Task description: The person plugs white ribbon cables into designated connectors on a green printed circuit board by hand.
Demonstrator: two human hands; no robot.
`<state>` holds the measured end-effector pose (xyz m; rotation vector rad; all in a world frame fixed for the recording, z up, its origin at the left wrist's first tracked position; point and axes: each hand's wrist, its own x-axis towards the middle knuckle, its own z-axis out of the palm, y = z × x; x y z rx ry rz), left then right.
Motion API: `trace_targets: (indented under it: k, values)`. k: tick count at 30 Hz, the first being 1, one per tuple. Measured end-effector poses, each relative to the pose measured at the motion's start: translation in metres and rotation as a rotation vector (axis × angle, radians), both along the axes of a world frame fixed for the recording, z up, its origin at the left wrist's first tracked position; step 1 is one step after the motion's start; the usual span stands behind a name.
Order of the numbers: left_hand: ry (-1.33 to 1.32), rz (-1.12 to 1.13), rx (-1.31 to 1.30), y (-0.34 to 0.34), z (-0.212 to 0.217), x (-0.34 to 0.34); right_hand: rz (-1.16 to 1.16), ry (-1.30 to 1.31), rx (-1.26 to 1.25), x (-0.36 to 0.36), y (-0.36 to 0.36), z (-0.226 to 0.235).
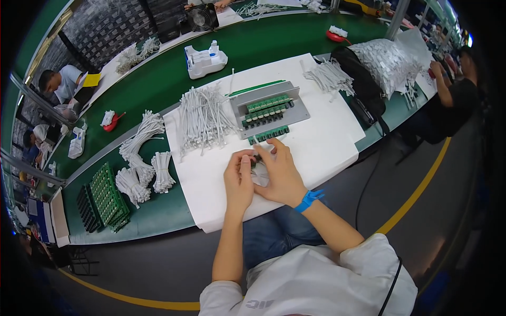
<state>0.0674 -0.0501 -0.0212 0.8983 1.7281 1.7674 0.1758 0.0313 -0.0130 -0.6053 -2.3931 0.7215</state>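
My left hand [240, 181] and my right hand [283, 175] come together over the near part of a white sheet [332, 139]. Between their fingers is a small green-and-black circuit board [254, 163], mostly covered, which my left fingers pinch. My right fingers are closed around the same spot, with a white cable [260, 172] showing below; exactly what they grip is partly hidden. Just beyond my fingertips lies a green circuit board strip [274, 135] with dark parts. Behind it, a grey metal fixture [300, 111] holds rows of similar boards.
Loose white cables [203, 118] lie left of the fixture, more cables [331, 76] to its right. Bundled cables [163, 171] and stacked green boards [108, 197] sit on the left. A black bag [356, 73] and clear plastic bag [392, 63] stand right. A white device [205, 60] is behind.
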Motion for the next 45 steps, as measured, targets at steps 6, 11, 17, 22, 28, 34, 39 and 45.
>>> trace_targets:
  k: [6,11,17,22,28,34,39,45]
  values:
    - [0.319,0.19,-0.019,-0.037,-0.006,-0.014,-0.001,0.003,0.097,0.0,-0.002,-0.001]
    - [0.583,0.132,-0.142,-0.046,0.001,-0.004,0.087,0.055,0.21,0.012,0.005,-0.012]
    - [0.51,0.22,-0.156,-0.047,-0.002,0.005,0.393,0.177,0.266,0.026,0.011,-0.029]
    - [0.475,0.272,-0.17,-0.033,-0.004,0.019,0.429,0.327,0.319,0.061,0.029,-0.038]
    - [0.594,0.291,-0.249,-0.027,-0.006,0.023,-0.01,0.663,-0.119,0.125,0.117,0.016]
    - [0.548,0.383,-0.268,-0.026,-0.015,0.026,-0.683,1.17,-0.089,0.27,0.356,0.047]
    - [0.758,0.39,-0.339,-0.024,-0.011,0.03,-1.185,0.813,-0.007,0.332,0.502,0.029]
    - [0.782,0.389,-0.307,-0.025,-0.023,0.023,-1.111,0.106,0.234,0.371,0.576,-0.007]
